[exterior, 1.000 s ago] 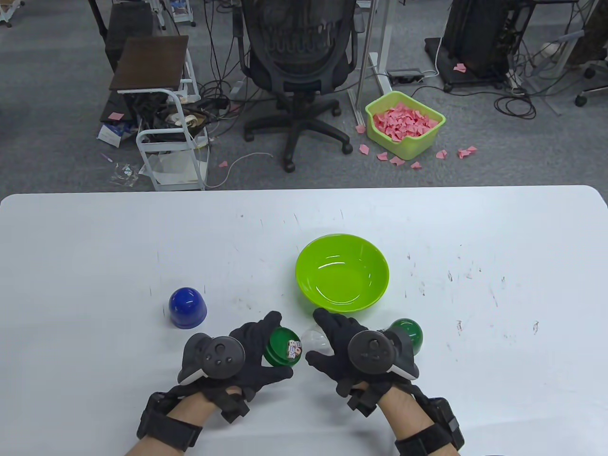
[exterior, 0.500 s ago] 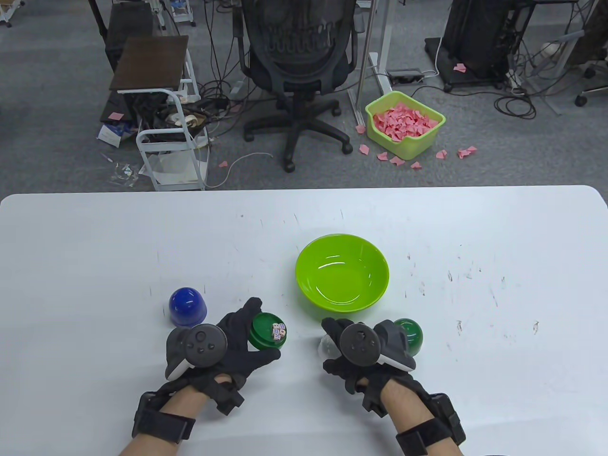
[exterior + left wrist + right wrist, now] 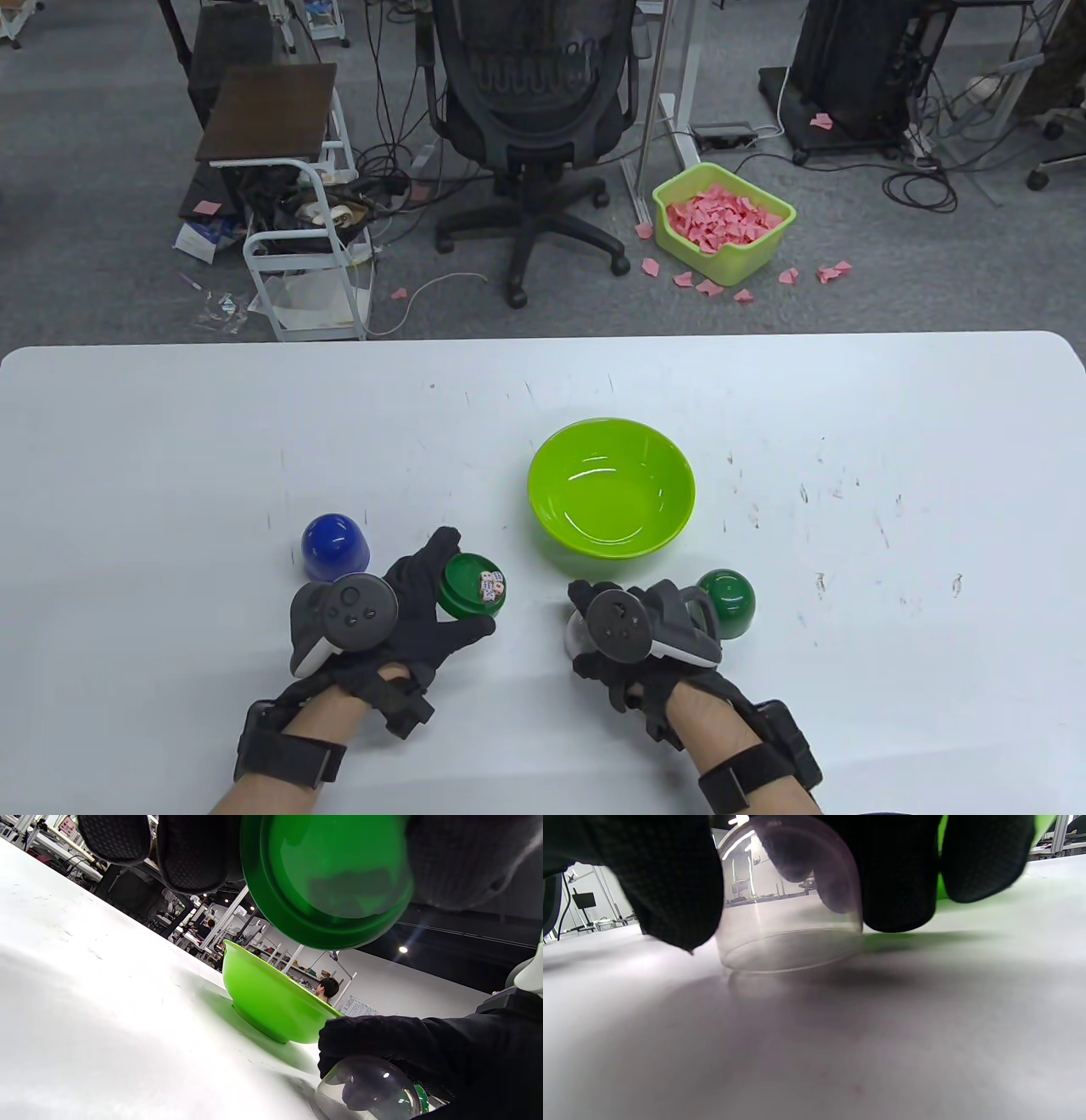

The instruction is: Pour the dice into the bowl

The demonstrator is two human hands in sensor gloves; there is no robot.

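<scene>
My right hand (image 3: 632, 632) grips the clear dome (image 3: 791, 921), fingers (image 3: 670, 878) clamped over its top, its rim just above the worktop (image 3: 170, 441). My left hand (image 3: 399, 607) holds the green tray (image 3: 468, 586) lifted, fingers (image 3: 191, 853) wrapped around its edge; the dice (image 3: 490, 583) lie in it, uncovered. Pouring has not begun. Beyond my fingertips, the lime bowl (image 3: 611, 488) holds no dice. A green dome (image 3: 727, 598) stands beside my right hand, a blue dome (image 3: 333, 548) beside my left.
</scene>
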